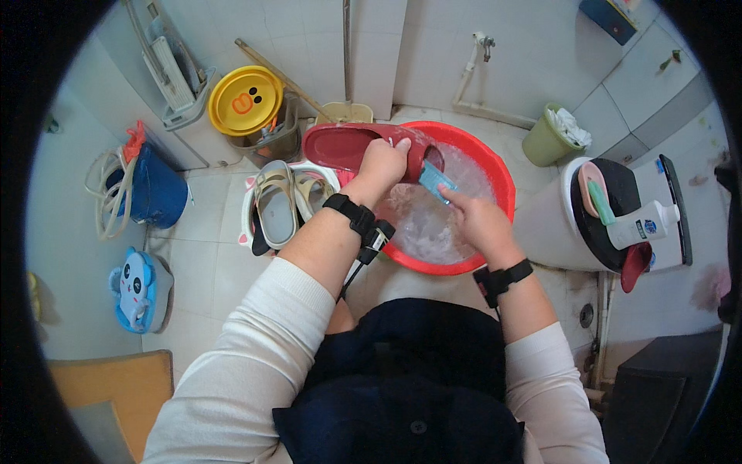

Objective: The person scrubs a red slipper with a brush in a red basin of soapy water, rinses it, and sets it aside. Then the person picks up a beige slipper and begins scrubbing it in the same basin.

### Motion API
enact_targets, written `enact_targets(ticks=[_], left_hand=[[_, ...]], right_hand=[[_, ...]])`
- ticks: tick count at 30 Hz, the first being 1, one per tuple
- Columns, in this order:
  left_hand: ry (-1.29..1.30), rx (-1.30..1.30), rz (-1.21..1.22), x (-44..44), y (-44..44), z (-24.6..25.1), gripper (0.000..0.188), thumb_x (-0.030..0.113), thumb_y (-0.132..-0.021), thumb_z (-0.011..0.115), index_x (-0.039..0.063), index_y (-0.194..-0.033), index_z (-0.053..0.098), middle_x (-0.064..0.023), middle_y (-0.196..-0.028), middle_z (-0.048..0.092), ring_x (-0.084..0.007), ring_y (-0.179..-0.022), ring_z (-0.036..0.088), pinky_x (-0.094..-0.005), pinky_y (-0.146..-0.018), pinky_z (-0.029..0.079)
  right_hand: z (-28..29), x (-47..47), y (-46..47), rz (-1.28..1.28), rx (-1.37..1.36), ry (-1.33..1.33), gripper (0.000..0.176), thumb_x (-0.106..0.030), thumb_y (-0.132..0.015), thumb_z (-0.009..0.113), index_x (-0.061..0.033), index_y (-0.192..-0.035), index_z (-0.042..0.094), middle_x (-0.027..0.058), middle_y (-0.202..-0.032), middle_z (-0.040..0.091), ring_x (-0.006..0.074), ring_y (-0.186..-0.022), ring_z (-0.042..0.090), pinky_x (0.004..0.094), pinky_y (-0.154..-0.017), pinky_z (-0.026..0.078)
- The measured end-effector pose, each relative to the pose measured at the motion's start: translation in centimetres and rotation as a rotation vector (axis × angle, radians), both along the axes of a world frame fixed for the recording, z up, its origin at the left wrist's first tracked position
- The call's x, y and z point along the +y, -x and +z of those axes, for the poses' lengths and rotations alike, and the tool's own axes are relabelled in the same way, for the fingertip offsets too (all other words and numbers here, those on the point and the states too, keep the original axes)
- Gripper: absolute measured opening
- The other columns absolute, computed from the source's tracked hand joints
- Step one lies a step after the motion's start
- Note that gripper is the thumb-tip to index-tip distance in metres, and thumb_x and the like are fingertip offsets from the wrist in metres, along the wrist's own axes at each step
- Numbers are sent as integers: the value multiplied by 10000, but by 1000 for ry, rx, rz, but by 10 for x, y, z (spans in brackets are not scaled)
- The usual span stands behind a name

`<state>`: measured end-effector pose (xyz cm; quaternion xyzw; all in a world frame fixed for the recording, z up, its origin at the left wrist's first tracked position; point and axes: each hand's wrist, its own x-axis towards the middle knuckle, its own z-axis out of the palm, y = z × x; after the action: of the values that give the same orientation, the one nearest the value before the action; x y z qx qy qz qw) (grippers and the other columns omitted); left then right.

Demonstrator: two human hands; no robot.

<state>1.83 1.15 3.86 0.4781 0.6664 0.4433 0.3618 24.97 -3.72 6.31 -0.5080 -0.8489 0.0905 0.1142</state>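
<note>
A dark red slipper [339, 149] is gripped by my left hand [385, 165], held over the left rim of a red plastic basin [505, 191]. My right hand [482, 223] holds a light-blue brush [436, 181], its end against the slipper's strap at the right. The brush's bristles are hidden from here. Sudsy, cloudy water [432, 223] fills the basin below both hands. Left of it, a white-and-pink basin [248, 217] holds beige-and-grey sandals [276, 206], partly behind my left forearm.
A toilet [545, 226] at right carries a white bottle [640, 225], a pink dish [591, 182] with a green-handled brush and a dark red scoop-like item [636, 267]. A green wastebin [548, 136] stands behind. Leftward are a blue bucket [159, 188], a panda-faced stool [139, 293] and a yellow-lidded bin [246, 100].
</note>
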Motion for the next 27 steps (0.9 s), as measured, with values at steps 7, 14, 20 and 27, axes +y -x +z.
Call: enact_targets(ticks=[7,14,20,27], left_hand=[[57,-65,50,2,-5,-2,408,281,-990,650,-122,-1045,680,-185,-942,725,-253,-813,673,-410,-754,520],[42,-29,26,9,3,-13,409,274,-988,654,-133,-1021,674,-189,-912,718,-251,-794,670,-412,-737,518],[71,64,26,8,6,-7,471,346,-964,663,-123,-994,691,-257,-893,720,-367,-815,704,-460,-761,536],[143,89,35,6,9,-4,514,379,-965,652,-126,-1054,682,-325,-1042,690,-442,-998,673,-471,-885,525]], right_hand=[[3,-5,6,-54,30,-45,385,-193,-964,578,-323,-1313,673,232,-837,688,408,-739,677,526,-671,527],[20,2,-10,-136,-1,-57,329,-308,-960,630,-390,-1274,686,158,-828,707,373,-742,684,491,-672,541],[26,5,-17,-107,-51,-188,300,-325,-954,634,-372,-1242,703,145,-758,685,349,-709,683,489,-618,527],[35,9,-25,-160,-92,-291,344,-313,-953,632,-368,-1291,666,143,-690,662,352,-639,671,486,-578,514]])
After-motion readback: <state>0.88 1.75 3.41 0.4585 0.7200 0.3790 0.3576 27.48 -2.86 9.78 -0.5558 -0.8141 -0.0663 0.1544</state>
